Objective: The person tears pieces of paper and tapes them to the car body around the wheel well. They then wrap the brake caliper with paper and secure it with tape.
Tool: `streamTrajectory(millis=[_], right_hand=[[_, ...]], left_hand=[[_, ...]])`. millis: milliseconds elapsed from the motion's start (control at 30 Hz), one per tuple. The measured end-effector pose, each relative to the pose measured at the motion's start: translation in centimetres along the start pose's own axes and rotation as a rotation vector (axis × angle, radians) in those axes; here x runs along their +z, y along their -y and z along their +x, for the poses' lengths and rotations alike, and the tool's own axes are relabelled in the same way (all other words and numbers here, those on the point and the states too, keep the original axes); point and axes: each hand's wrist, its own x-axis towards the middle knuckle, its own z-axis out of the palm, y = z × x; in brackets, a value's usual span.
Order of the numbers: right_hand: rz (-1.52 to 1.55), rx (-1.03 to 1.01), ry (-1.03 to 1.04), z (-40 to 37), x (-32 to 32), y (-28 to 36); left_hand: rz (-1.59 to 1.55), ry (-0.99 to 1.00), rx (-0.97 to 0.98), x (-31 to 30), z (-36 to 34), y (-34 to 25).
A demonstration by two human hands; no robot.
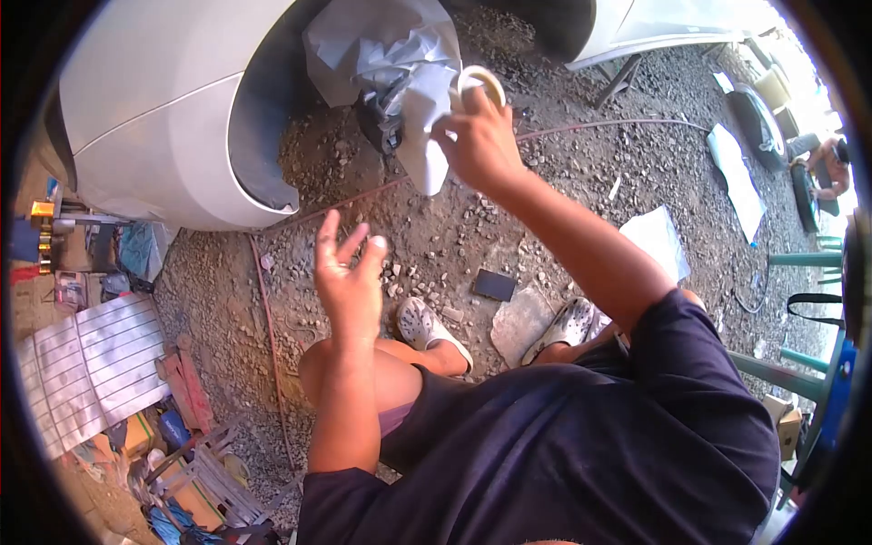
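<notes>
My right hand (479, 141) is raised in front of the car's wheel well and grips a roll of masking tape (491, 80), with fingers in its ring. Close beside that hand hangs a crumpled grey-white sheet of paper (423, 118), draped over the hub area, so most of the part beneath is hidden. My left hand (349, 282) is held up above my knee, fingers spread and nothing in it. The white car fender (173, 109) curves around the wheel well at upper left.
A dark flat rectangular object (494, 284) lies on the gravel near my shoes. A reddish hose (265, 327) crosses the ground. Paper sheets (656, 241) and a tyre (758, 127) are at right, with another person (828, 168) beyond. Boxes and a white slatted panel (95, 363) stand at left.
</notes>
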Motion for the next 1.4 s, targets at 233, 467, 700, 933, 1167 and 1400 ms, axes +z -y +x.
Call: streamTrajectory(millis=[233, 467, 700, 933, 1167, 1400], right_hand=[[-0.463, -0.306, 0.071, 6.6, 5.3, -1.4], [-0.430, -0.299, 0.034, 8.4, 9.0, 0.2], [-0.418, -0.273, -0.002, 8.6, 10.6, 0.2], [-0.375, -0.226, -0.053, 8.9, 11.1, -0.3], [-0.527, -0.195, -0.044, 9.4, 11.9, -0.4], [-0.588, -0.235, -0.057, 9.8, 11.2, -1.2]], left_hand=[[0.152, 0.095, 0.028, -0.9, -0.3, -1.0], [0.190, 0.054, 0.119, -1.8, 0.1, -1.2], [0.233, 0.041, 0.182, -2.5, 0.1, -1.1], [0.260, 0.035, 0.197, -3.6, -0.2, -1.3], [0.246, 0.023, 0.216, -4.3, -0.5, -1.3], [0.236, 0.024, 0.262, -4.3, -0.2, -0.9]])
